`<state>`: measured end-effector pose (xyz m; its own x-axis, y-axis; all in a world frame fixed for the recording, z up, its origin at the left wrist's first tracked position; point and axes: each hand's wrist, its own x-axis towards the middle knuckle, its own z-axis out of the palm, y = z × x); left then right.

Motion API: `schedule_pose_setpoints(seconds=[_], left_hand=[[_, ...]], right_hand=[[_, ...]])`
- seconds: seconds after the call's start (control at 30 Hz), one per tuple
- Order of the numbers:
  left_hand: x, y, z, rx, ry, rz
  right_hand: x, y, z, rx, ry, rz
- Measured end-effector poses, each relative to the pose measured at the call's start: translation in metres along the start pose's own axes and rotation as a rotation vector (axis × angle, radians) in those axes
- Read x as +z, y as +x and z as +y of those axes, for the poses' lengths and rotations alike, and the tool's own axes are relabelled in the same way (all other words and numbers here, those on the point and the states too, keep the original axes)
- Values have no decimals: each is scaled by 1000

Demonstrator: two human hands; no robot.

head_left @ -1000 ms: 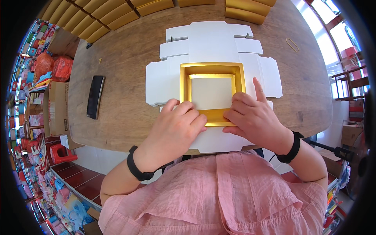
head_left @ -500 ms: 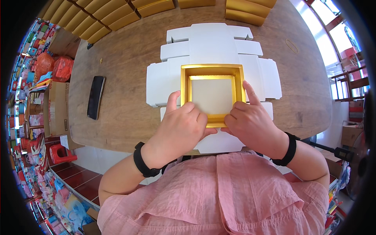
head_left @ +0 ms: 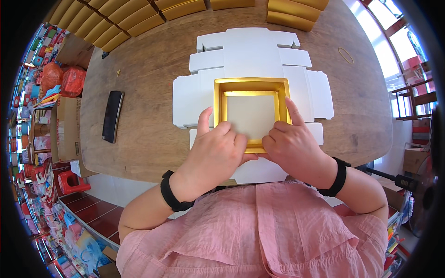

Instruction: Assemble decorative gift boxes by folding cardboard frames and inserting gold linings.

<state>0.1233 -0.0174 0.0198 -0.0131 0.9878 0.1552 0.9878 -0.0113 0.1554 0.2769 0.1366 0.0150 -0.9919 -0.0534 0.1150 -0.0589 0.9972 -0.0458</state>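
Observation:
A square gold box point(head_left: 251, 83), unlidded with a pale inner bottom, lies over flat white die-cut cardboard blanks point(head_left: 250, 53). My left hand point(head_left: 215, 146) grips its near left corner, index finger stretched along the left side and the other fingers curled over the near wall. At the near right corner my right hand point(head_left: 294, 143) does the same, index finger running up the right wall. Both thumbs press the outside of the near wall, close to each other. My hands cover parts of the near corners. I wear a black band on each wrist.
Stacks of gold boxes point(head_left: 116, 18) line the table's far left edge, with more gold boxes point(head_left: 294, 14) at the far right. A black phone point(head_left: 113, 116) lies left on the wooden table point(head_left: 148, 92). A rubber band point(head_left: 346, 55) rests at right. A red stool point(head_left: 72, 182) stands beyond the left edge.
The gold box has shifted very slightly toward me. Both hands keep their hold at the near corners, with the right fingers moved a little inward along the near wall.

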Motion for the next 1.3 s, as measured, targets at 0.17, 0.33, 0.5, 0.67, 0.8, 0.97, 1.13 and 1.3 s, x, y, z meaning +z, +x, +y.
schedule_pose_setpoints(seconds=[0.17,0.33,0.5,0.67,0.8,0.97,1.13,1.3], left_hand=[[-2,4,-2,-22,11,-79],[-8,17,-5,-3,22,-211],[-3,14,-11,60,-30,-210],[-41,20,-36,125,-570,245],[-52,26,-76,-113,-889,638],[1,37,-131,-313,-1103,663],[30,41,-143,-400,-1188,683],[46,43,-147,-480,-1249,649]], right_hand=[[-2,3,5,0,24,-18],[-6,5,10,-2,36,-84],[1,1,7,-65,-2,-110],[-31,-19,16,53,320,45],[-132,-26,41,101,415,149],[-264,-5,90,95,488,815],[-381,51,178,181,353,927],[-413,105,253,268,363,864]])
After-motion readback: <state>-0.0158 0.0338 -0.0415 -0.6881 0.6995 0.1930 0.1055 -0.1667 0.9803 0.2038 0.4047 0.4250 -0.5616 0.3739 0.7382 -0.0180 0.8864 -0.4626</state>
